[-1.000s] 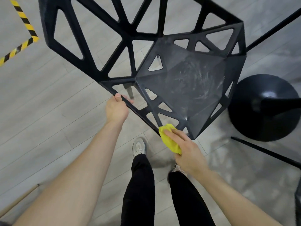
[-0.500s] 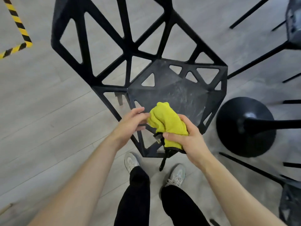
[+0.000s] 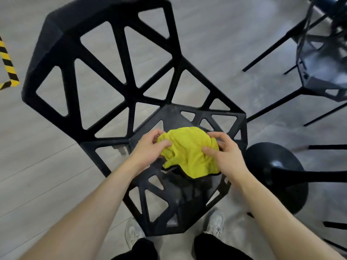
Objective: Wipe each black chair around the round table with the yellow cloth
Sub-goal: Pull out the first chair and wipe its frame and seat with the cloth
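Note:
A black chair (image 3: 105, 59) with triangular cut-outs stands right in front of me, its back to the upper left and its seat (image 3: 180, 199) below my hands. Over the seat both hands hold the crumpled yellow cloth (image 3: 189, 152). My left hand (image 3: 150, 147) grips the cloth's left edge with curled fingers. My right hand (image 3: 223, 154) grips its right side, thumb on top. A dark edge of the cloth hangs under the yellow part.
The round table's black base (image 3: 277, 171) and post sit on the floor at the right. A second black chair (image 3: 323, 72) stands at the upper right. Yellow-black floor tape (image 3: 7, 64) runs along the left edge. My shoes (image 3: 133, 235) are just under the seat.
My left hand left the chair's edge and took hold of the cloth. The cloth went from a small wad at the seat corner to a wider bunch held by both hands.

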A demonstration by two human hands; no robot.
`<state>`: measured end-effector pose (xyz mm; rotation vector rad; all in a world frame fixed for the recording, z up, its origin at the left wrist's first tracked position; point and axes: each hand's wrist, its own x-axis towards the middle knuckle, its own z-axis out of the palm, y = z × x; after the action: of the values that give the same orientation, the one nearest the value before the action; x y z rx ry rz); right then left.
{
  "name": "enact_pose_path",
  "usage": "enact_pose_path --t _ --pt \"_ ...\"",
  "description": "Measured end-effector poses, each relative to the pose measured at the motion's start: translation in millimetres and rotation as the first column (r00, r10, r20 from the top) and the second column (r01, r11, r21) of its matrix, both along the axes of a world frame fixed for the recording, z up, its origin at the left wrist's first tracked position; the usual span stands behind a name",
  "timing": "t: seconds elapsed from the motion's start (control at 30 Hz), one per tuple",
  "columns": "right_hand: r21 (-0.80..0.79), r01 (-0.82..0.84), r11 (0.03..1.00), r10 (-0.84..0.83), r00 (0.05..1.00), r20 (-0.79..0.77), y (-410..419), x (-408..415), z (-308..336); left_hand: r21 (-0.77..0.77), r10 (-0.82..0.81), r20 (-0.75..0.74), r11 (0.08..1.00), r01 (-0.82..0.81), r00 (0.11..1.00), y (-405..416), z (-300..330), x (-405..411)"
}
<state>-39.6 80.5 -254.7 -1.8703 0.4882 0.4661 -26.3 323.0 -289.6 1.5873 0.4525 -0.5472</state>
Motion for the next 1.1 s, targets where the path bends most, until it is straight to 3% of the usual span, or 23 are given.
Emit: enact_pose_path --t 0.1,0.17,0.2,0.23,0.3,0.37,0.4,0.47,0.6,0.9,0.97,1.1 --pt "-0.092 -0.005 0.996 0.022 0.983 0.183 -20 62 5 -0.002 0.017 0.083 1.0 -0.017 0.996 -24 -7 47" --pt "-0.133 0.052 0.99 -0.003 0.939 0.344 -34 128 12 -0.028 0.091 0.213 0.996 -0.088 0.973 -38 -9 95" --pt "-0.177 0.076 0.981 0.003 0.913 0.409 -38 165 13 0.039 0.109 0.325 0.991 -0.128 0.939 -42 -8 120" --pt "-0.281 0.063 0.958 0.074 0.889 0.451 -37 199 12 0.2 0.079 0.455 0.962 -0.188 0.887 -41 -8 145" --pt "-0.579 -0.054 0.814 0.362 0.826 0.432 -21 249 -5 0.598 -0.117 0.611 0.716 -0.359 0.783 -31 -12 185" --pt "-0.721 -0.233 0.653 0.58 0.766 0.277 4 268 -32 0.768 -0.181 0.532 0.516 -0.38 0.827 -17 -21 213" --pt "-0.725 -0.307 0.617 0.631 0.744 0.222 12 271 -46 0.816 -0.171 0.44 0.486 -0.313 0.881 -12 -26 222" --pt "-0.736 -0.285 0.614 0.643 0.721 0.258 20 275 -70 0.877 -0.173 0.334 0.416 -0.239 0.927 -8 -43 235" --pt "-0.749 -0.108 0.653 0.595 0.686 0.42 12 291 -91 0.85 -0.203 0.511 0.26 -0.458 0.835 -16 -63 255" --pt "-0.728 0.143 0.671 0.507 0.628 0.59 -30 296 -104 0.831 -0.366 0.546 0.353 -0.43 0.754 -43 -58 308" --pt "-0.769 0.146 0.622 0.525 0.651 0.548 -50 276 -107 0.834 -0.379 0.537 0.37 -0.409 0.753 -50 -60 312" --pt "-0.817 -0.017 0.577 0.577 0.716 0.393 -79 242 -107 0.827 -0.391 0.53 0.433 -0.358 0.752 -52 -60 315"
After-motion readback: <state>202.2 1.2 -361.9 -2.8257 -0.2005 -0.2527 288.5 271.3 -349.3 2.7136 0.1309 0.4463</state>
